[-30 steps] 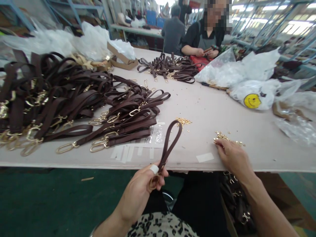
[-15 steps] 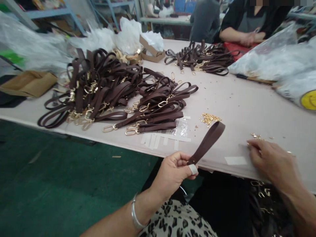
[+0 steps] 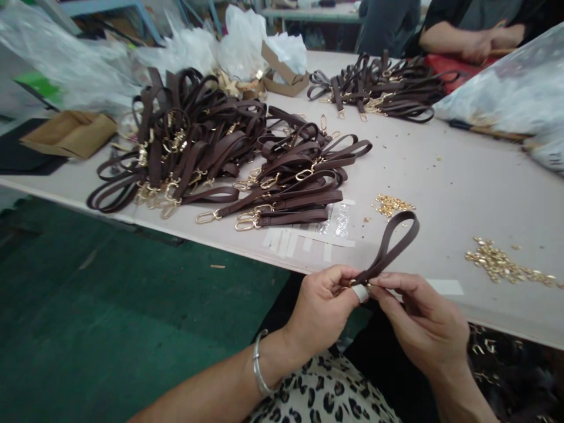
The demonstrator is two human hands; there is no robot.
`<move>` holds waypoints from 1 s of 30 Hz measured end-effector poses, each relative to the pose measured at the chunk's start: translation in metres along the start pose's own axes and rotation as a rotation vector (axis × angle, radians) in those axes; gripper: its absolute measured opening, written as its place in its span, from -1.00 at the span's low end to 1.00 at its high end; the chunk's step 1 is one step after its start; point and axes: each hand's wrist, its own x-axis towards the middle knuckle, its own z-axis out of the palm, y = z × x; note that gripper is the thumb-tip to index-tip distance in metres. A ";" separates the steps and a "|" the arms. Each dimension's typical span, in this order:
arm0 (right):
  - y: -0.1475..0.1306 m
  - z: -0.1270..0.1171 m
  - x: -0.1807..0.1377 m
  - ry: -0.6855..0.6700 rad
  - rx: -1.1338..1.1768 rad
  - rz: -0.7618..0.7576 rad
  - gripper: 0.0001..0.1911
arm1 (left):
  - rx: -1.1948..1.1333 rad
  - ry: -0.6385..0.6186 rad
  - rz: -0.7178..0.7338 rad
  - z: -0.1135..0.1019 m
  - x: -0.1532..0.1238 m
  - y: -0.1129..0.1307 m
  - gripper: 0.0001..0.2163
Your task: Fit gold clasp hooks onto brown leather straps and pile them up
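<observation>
My left hand (image 3: 321,308) pinches the lower end of a dark brown leather strap loop (image 3: 390,244) just below the table's near edge; its thumb wears a white tape wrap. My right hand (image 3: 423,323) meets it there, fingers pinched at the same strap end, where a small gold part shows. The loop rises up and right over the table edge. Small gold fittings lie in a heap (image 3: 502,264) to the right and a smaller heap (image 3: 392,204) behind the loop.
A big pile of brown straps with gold clasps (image 3: 211,153) covers the left of the pale table (image 3: 440,170). Another strap pile (image 3: 379,88) lies by a person's hands (image 3: 480,44) across the table. Plastic bags (image 3: 506,94), cardboard boxes (image 3: 70,132), white tape strips (image 3: 304,241).
My right hand left the gold fittings on the table and came to the strap end held by my left hand. The view shifted left and down.
</observation>
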 end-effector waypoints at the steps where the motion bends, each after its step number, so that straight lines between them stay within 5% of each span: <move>1: 0.000 0.000 0.000 0.004 -0.001 -0.002 -0.84 | 0.047 -0.002 0.024 -0.001 -0.001 0.000 -0.84; 8: -0.010 0.001 -0.004 0.053 -0.070 -0.074 -0.86 | 0.443 0.018 0.224 -0.007 -0.007 0.006 -0.83; 16: -0.012 0.001 -0.004 0.045 -0.059 -0.094 -0.89 | 0.471 0.028 0.304 -0.005 -0.007 -0.002 -0.84; 25: -0.017 0.011 -0.007 0.142 0.402 0.299 -0.72 | 0.617 -0.022 0.511 -0.008 -0.009 -0.002 -0.80; 30: -0.001 0.008 -0.024 0.242 0.381 0.381 -0.51 | 0.704 -0.105 0.596 0.003 -0.013 -0.003 -0.74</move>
